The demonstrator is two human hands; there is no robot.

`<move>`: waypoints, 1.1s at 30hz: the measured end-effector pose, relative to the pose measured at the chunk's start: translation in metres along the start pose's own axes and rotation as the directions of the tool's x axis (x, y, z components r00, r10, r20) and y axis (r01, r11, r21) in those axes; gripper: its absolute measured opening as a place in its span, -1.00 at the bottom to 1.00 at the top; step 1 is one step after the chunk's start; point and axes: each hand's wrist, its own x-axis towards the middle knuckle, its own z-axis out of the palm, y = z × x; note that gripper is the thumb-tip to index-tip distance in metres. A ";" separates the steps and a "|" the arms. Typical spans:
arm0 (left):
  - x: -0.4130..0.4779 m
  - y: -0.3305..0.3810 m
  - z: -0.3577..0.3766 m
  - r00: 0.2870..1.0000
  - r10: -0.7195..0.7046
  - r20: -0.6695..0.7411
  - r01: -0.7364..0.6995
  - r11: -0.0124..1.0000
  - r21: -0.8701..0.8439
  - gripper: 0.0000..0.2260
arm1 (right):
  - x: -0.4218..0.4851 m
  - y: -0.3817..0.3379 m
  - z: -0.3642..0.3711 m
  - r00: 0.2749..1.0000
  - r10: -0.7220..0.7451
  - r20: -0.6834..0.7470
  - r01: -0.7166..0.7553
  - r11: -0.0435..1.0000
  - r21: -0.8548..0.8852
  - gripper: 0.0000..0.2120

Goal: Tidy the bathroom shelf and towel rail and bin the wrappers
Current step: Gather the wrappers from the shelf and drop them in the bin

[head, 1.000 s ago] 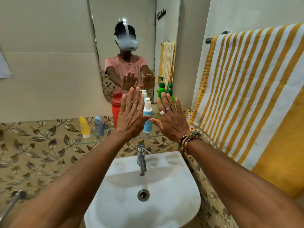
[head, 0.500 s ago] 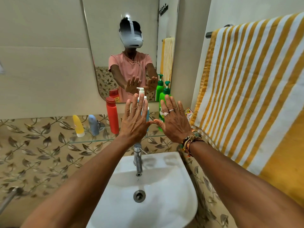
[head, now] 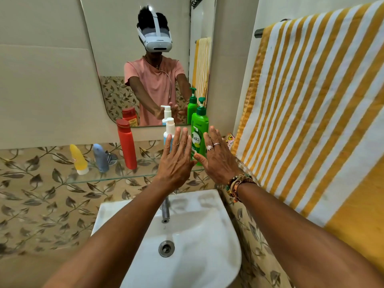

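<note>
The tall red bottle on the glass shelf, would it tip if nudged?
Probably. The red bottle is tall and narrow, standing upright on a smooth glass shelf. Its plastic looks glossy, so possibly slippery. How full it is cannot be seen.

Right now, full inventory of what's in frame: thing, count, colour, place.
glass shelf: 1, clear, on the leaf-tiled wall above the basin
yellow tube: 1, yellow with white cap, shelf far left, cap down
blue tube: 1, blue-grey, right of the yellow tube
red bottle: 1, red, shelf middle, upright
white pump bottle: 1, white and light blue, partly behind the left hand
green pump bottle: 1, green, shelf right
wrapper: 1, pink and yellow, shelf right end by the towel
striped towel: 1, yellow and white, on the right rail
mirror: 1, above the shelf
basin: 1, white
tap: 1, metal
left hand: open, empty
right hand: open, empty, rings, bead bracelets
</note>
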 end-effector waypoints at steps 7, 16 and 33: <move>0.007 0.012 0.014 1.000 0.010 -0.010 -0.011 0.995 -0.103 -0.41 | 0.007 0.008 0.010 0.997 0.048 -0.060 -0.042 0.995 0.089 -0.41; 0.023 0.033 0.040 0.968 0.252 -0.007 -0.244 0.933 -0.265 -0.71 | 0.021 0.038 0.007 0.920 0.333 -0.206 -0.284 0.930 0.234 -0.53; 0.070 0.092 0.061 0.853 -0.245 0.460 0.519 0.482 -0.706 -0.75 | 0.029 0.079 0.022 0.835 0.533 -0.141 -0.481 0.829 0.285 -0.62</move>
